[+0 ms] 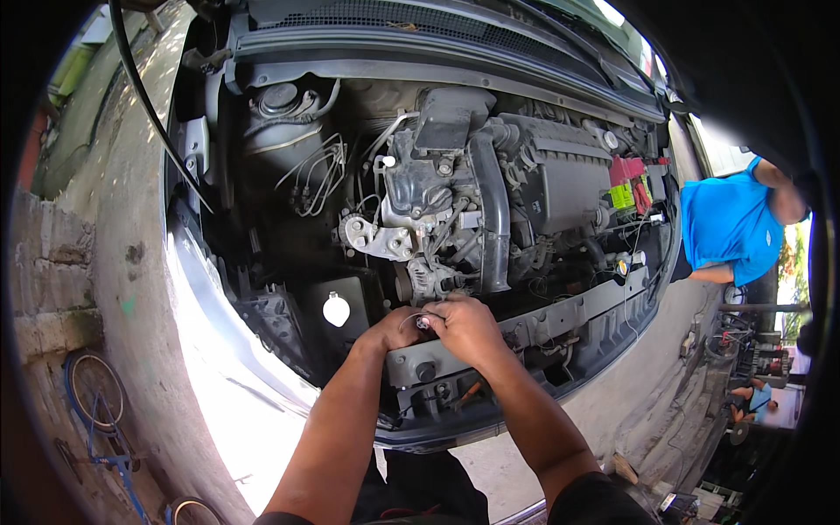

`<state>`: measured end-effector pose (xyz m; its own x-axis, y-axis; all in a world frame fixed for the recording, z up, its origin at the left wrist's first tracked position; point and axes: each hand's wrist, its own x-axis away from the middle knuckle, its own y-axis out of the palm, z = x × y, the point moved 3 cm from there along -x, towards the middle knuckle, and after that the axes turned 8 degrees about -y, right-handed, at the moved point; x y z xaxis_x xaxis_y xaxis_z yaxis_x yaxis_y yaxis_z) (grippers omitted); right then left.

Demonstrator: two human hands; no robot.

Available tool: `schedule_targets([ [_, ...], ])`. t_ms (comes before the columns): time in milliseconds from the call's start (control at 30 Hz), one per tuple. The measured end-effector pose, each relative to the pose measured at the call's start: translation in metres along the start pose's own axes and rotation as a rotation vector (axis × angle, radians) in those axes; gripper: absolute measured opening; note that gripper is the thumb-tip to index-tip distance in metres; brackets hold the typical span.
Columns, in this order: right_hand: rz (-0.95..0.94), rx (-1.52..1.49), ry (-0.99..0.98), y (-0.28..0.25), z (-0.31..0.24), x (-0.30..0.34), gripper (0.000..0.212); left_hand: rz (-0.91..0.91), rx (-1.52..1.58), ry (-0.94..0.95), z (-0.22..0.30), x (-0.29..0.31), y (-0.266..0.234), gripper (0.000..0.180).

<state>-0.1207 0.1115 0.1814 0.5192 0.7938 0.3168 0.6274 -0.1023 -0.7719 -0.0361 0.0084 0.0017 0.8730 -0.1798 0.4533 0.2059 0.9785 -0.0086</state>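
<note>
In the head view, both bare hands meet over the near edge of an open engine bay. The right hand (462, 327) has its thumb and fingers drawn in, pinching a small pale piece (423, 323). The left hand (395, 331) is curled close on the piece's left side, but the fingers overlap and the piece is tiny here, so I cannot tell whether the left fingertips grip it too. A thin dark wire (408, 316) arcs beside the piece.

The piece is just above the left end of a grey metal crossbar (560, 308), which runs along the near side of the bay. A round black knob (425, 371) sits on the bar, just nearer than the hands. Beyond the hands is a ribbed alternator (430, 280), and farther back stands the engine (418, 179), with a thick black duct (494, 210) down its right side. To the left of the hands, a bright white cap (336, 309) shows against a dark box.

At the far right of the bay there is a red and yellow-green battery cover (623, 194). Outside the car, a person in a blue shirt (731, 226) is on the right, and a blue bicycle (112, 457) is at the near left.
</note>
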Motion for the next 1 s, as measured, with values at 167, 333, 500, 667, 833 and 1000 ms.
schedule_targets([
  [167, 0.002, -0.105, -0.088, 0.018, -0.001, 0.002, 0.03, 0.001, -0.045, -0.019, -0.024, -0.007, 0.002, 0.036],
  [333, -0.116, -0.054, -0.316, 0.023, 0.012, -0.004, 0.029, -0.03, 0.027, 0.161, -0.022, -0.006, 0.001, 0.04],
  [500, 0.068, -0.374, -0.087, 0.01, 0.027, -0.014, 0.015, 0.004, 0.058, -0.096, -0.007, -0.005, 0.001, 0.071],
  [667, 0.114, -0.527, -0.161, 0.004, 0.031, -0.011, 0.013, 0.014, -0.04, -0.217, -0.02, -0.009, 0.0, 0.061],
  [833, 0.081, -0.267, -0.004, 0.018, 0.051, -0.009, 0.017, -0.031, -0.029, -0.15, 0.01, -0.001, -0.003, 0.05],
  [1000, -0.013, -0.126, 0.091, 0.023, 0.053, -0.008, 0.022, 0.07, -0.112, -0.235, 0.025, 0.005, -0.011, 0.042],
])
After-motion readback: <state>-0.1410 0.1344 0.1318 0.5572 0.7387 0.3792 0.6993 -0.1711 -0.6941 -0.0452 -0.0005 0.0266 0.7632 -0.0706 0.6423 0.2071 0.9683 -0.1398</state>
